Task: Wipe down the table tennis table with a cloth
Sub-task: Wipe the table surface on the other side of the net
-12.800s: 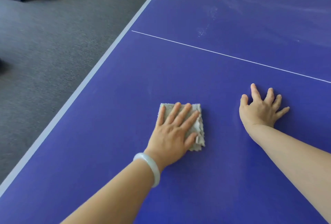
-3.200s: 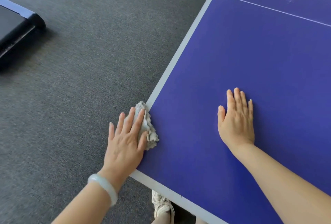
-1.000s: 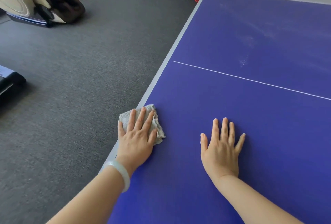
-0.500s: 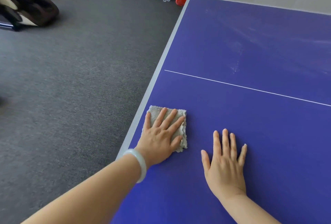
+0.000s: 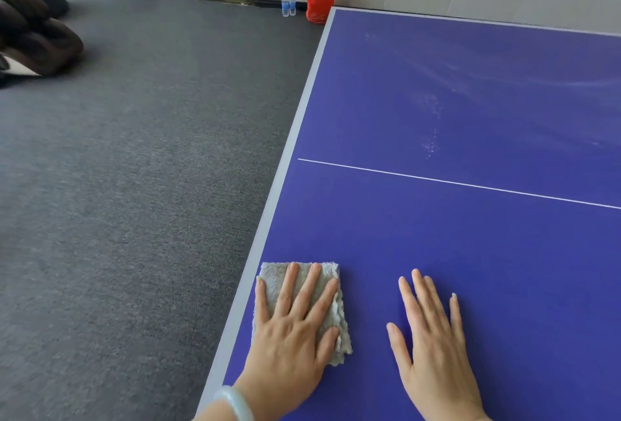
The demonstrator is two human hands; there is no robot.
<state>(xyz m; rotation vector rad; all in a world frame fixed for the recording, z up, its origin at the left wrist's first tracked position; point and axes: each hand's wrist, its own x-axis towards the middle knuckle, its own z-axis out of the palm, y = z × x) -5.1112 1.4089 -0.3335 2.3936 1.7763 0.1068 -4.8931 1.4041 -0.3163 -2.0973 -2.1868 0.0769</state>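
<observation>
Blue table (image 5: 470, 252) with a white line, grey carpet (image 5: 134, 185) at its left. Left hand (image 5: 292, 340) flat on the cloth (image 5: 331, 289) near the table's left edge, fingers (image 5: 311, 289) straight and spread, pressing it. Right hand (image 5: 433, 350) just beside, palm down on bare table, fingers straight, slightly apart, holding nothing.

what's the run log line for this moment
left hand flat on cloth by table edge | right hand flat on table | dust smears past white line

Grey cloth (image 5: 274, 287) on table (image 5: 470, 252), perhaps dusty
</observation>
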